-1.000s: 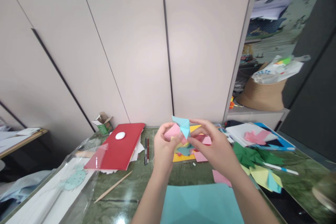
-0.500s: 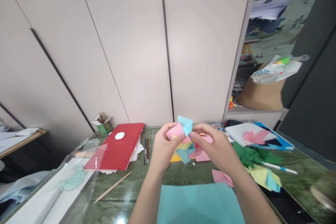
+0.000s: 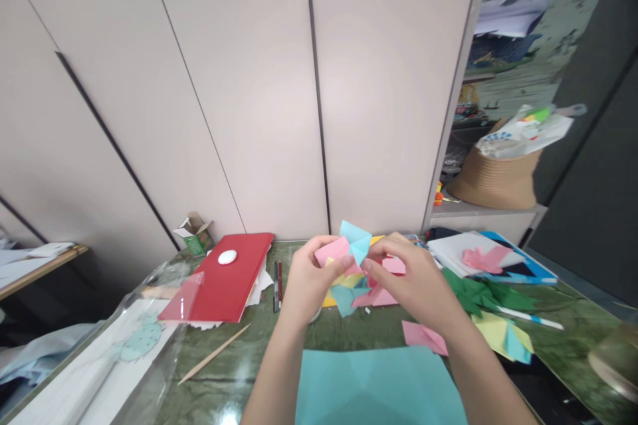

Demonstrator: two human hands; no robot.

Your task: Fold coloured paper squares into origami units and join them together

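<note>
My left hand (image 3: 314,279) and my right hand (image 3: 411,279) are raised above the table, both closed on one folded paper piece (image 3: 357,240). Its upper part is light blue with creased triangular flaps; a pink part (image 3: 331,251) sits at my left thumb. My right thumb and forefinger pinch the light blue part at its lower right. Behind and below lie more folded papers in teal (image 3: 345,299), yellow and pink, partly covered by my fingers. A flat teal sheet (image 3: 379,385) lies between my forearms, close to me.
At left are a red folder (image 3: 234,279) with a white oval object on it, a pointed wooden stick (image 3: 214,353) and pens. Green folded paper (image 3: 486,292), a yellow and blue piece (image 3: 503,337) and a dark flat device (image 3: 543,392) lie at right. Cabinet doors stand behind.
The light blue part has shifted slightly right and tilted between my fingers. My right hand has turned a little, and its fingers now sit higher around the paper.
</note>
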